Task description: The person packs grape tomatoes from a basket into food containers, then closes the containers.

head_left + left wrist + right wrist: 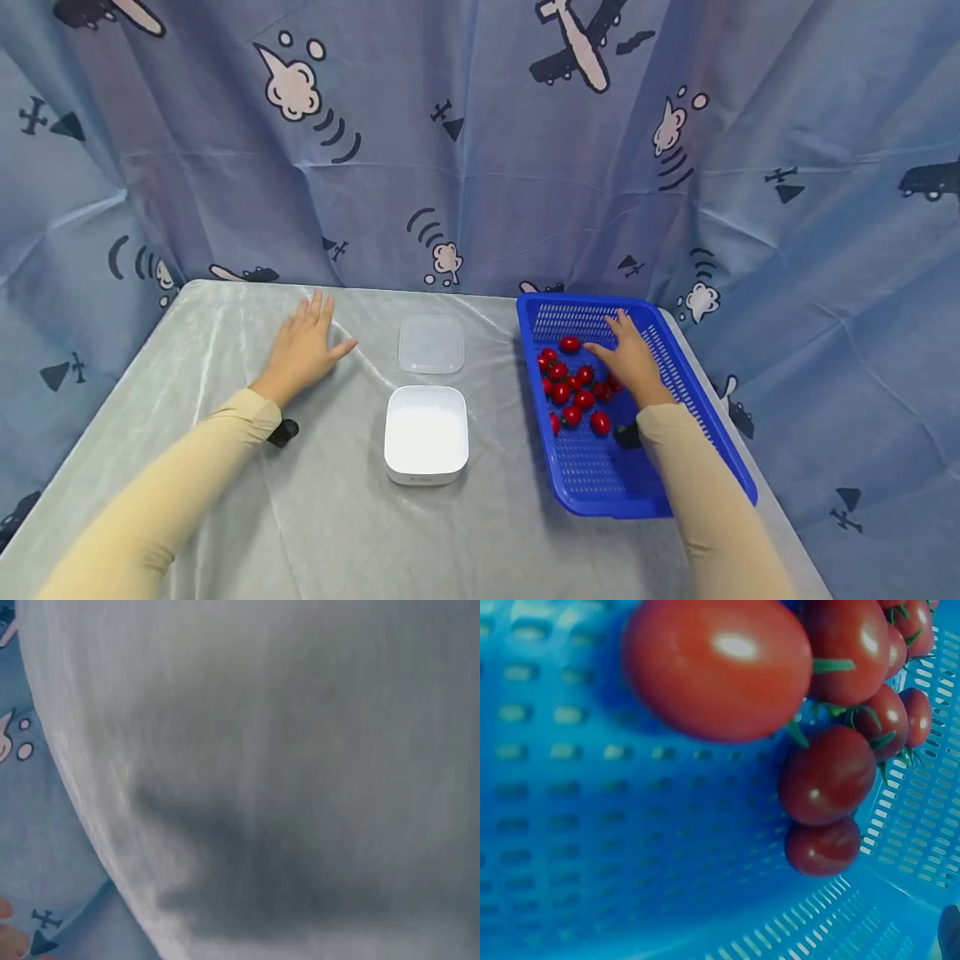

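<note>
My left hand, fingers spread and straight, is over the left part of the table and holds nothing. In the left wrist view only its fingertips show at the lower left corner, with a shadow on the cloth. Over the right side of the blue basket, my right hand has its fingers extended and its thumb pointing left toward the tomatoes. Several red cherry tomatoes with green stems lie inside the basket. Close up in the right wrist view, one large-looking tomato sits on the perforated basket floor.
A white square box stands at the middle of the table, its top facing up. Behind it lies a flat, translucent square lid. Grey cloth covers the table, and a blue patterned curtain hangs behind and at the sides.
</note>
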### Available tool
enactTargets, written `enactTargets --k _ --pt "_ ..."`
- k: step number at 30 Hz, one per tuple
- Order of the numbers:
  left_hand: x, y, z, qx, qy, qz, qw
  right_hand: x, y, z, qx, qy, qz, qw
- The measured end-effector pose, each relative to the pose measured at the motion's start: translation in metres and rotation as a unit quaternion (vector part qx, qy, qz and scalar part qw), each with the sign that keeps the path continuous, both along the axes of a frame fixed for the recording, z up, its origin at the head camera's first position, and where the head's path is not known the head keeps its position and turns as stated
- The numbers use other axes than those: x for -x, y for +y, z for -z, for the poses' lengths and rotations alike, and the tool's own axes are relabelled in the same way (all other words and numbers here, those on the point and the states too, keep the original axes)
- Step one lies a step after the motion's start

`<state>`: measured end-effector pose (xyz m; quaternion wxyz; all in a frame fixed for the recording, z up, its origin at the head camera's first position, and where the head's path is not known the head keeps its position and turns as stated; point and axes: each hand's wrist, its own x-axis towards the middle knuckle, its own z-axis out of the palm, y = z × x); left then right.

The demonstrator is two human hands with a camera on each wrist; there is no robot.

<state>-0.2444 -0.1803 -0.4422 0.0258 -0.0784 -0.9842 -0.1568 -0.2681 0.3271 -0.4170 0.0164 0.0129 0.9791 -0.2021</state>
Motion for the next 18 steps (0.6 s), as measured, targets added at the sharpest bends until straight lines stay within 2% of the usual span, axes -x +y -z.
enactTargets --k 5,10,18 --pt "-0.006 0.006 0.006 -0.074 -0.02 -0.009 0.997 0.003 -0.004 0.004 0.067 0.001 0.023 0.997" --pt "-0.012 0.013 0.014 -0.129 -0.038 -0.017 0.9907 0.003 -0.01 0.008 0.107 0.001 0.047 0.993" --pt "-0.026 0.026 0.023 -0.232 -0.07 -0.01 0.9702 0.007 -0.013 0.015 0.185 0.01 0.086 0.979"
